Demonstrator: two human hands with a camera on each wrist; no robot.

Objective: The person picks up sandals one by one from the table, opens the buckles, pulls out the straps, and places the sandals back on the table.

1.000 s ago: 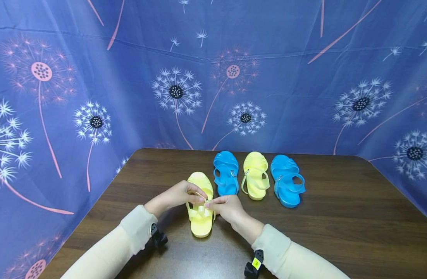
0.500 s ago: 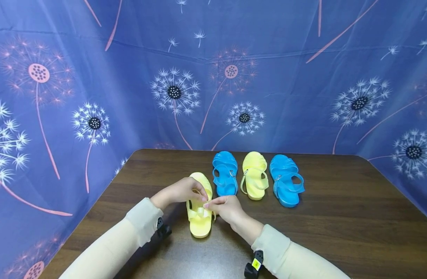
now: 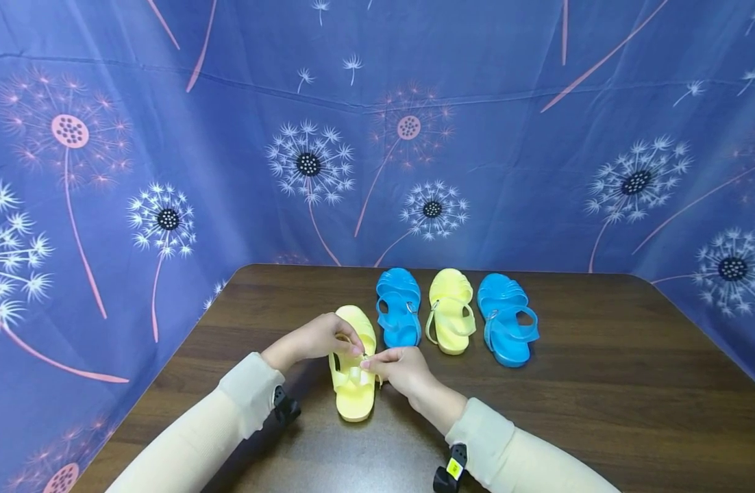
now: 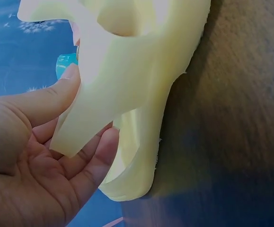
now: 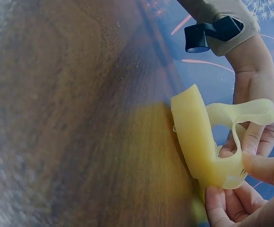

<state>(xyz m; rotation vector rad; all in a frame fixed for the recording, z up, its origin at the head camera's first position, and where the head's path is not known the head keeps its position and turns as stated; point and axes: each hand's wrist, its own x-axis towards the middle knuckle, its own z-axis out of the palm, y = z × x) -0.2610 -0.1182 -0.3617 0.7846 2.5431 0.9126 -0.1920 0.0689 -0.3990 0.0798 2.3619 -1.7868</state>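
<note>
A pale yellow sandal [image 3: 355,405] lies on the table with its heel toward me, left of the other shoes. Both hands meet over its right side. My left hand [image 3: 318,339] reaches across its middle and pinches the strap near a small buckle. In the left wrist view the thumb [image 4: 56,97] lies along the broad strap [image 4: 110,71], with fingers behind it. From the right, my right hand [image 3: 405,370] pinches the strap's side part. The right wrist view has its thumb [image 5: 262,166] on the strap and fingertips by the sole [image 5: 191,127]. The buckle is mostly hidden by fingertips.
Behind and right of the worked sandal stand a blue sandal [image 3: 401,332], a second yellow sandal [image 3: 454,341] and another blue sandal [image 3: 510,349] in a row. They rest on a dark wooden table [image 3: 630,383]. A blue dandelion-print cloth [image 3: 507,205] hangs behind the table.
My left hand and forearm have shifted slightly, the fingers bunching closer to the right fingertips at the strap. My right hand and the shoes stay nearly in place.
</note>
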